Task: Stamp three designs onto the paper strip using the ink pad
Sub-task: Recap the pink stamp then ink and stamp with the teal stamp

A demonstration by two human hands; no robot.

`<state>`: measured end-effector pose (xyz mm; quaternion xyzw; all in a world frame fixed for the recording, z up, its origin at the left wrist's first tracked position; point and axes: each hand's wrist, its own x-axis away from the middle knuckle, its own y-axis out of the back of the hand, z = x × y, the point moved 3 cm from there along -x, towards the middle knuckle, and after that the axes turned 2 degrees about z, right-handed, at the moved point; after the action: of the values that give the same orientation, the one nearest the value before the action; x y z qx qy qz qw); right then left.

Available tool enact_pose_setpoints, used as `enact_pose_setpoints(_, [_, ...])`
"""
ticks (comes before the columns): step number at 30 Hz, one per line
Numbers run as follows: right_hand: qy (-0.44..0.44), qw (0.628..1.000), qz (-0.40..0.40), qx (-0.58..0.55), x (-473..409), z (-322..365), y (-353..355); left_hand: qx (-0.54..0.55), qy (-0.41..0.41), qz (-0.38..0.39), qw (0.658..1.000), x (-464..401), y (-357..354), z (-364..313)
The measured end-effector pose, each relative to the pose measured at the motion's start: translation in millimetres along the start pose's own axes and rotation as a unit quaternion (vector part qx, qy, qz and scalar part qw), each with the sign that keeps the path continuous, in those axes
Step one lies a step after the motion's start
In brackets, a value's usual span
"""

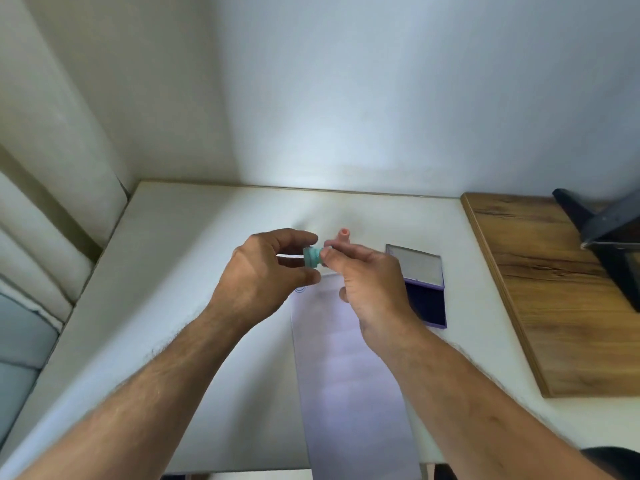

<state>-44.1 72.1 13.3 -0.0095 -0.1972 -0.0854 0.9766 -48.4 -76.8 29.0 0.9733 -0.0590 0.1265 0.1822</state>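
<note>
Item under handling: a small teal stamp (312, 257), held in the air above the far end of the paper strip (349, 368), between the two hands. The left hand (258, 271) has thumb and forefinger curled around its left end; the right hand (370, 282) pinches its right end with the fingertips (327, 255). Both grips are clamped on the stamp, which lies across, sideways, between them.

Handling judgement: the stamp looks like light, rigid plastic, ribbed around the body, so slip risk is low. A two-piece body, cap and base, is possible; this cannot be confirmed. The ribbed barrel is the proper place to hold it, keeping fingers off the printing face.

Surroundings: the strip lies flat on the white tabletop (194, 237), running from the near edge to just below the hands. It is thin and will shift easily under a stamp. A faint round mark (300, 289) shows at its far left corner. The ink pad (420, 287) lies open just right of the strip, near the right hand. A pink stamp (343, 237) stands beyond the hands.
</note>
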Motion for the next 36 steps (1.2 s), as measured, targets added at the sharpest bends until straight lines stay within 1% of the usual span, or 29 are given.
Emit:
enact_pose_setpoints(3, [-0.066, 0.997, -0.002, -0.045, 12, -5, 3, -0.009, -0.017, 0.014, 1.000, 3, -2, -3])
enact_pose_setpoints(6, [-0.116, 0.989, -0.001, -0.096, 18, -7, 7, 0.007, -0.026, 0.018, 0.999, 4, -1, -4])
enact_pose_setpoints(10, [-0.132, 0.988, -0.002, -0.084, 23, -14, 14, 0.042, -0.052, 0.063, 0.996, 8, -2, -10])
enact_pose_setpoints(15, [-0.154, 0.984, 0.001, -0.087, 32, -24, 16, 0.032, -0.065, 0.093, 0.993, 12, -5, -13])
enact_pose_setpoints(19, [-0.152, 0.981, 0.034, -0.118, 34, -25, 14, 0.001, -0.065, 0.080, 0.995, 12, -4, -13])
enact_pose_setpoints(22, [-0.134, 0.977, 0.090, -0.137, 30, -21, 10, -0.012, -0.104, 0.059, 0.993, 14, -2, -16])
enact_pose_setpoints(25, [-0.143, 0.965, 0.135, -0.176, 25, -16, 7, 0.001, -0.124, 0.046, 0.991, 15, 0, -18])
enact_pose_setpoints(28, [-0.152, 0.958, 0.145, -0.196, 22, -15, 9, -0.003, -0.138, 0.030, 0.990, 12, 2, -17])
enact_pose_setpoints(32, [-0.151, 0.958, 0.137, -0.203, 16, -17, 11, -0.027, -0.177, 0.005, 0.984, 12, 2, -14])
enact_pose_setpoints(36, [-0.160, 0.949, 0.149, -0.228, 12, -17, 10, -0.045, -0.204, 0.012, 0.978, 11, 4, -11])
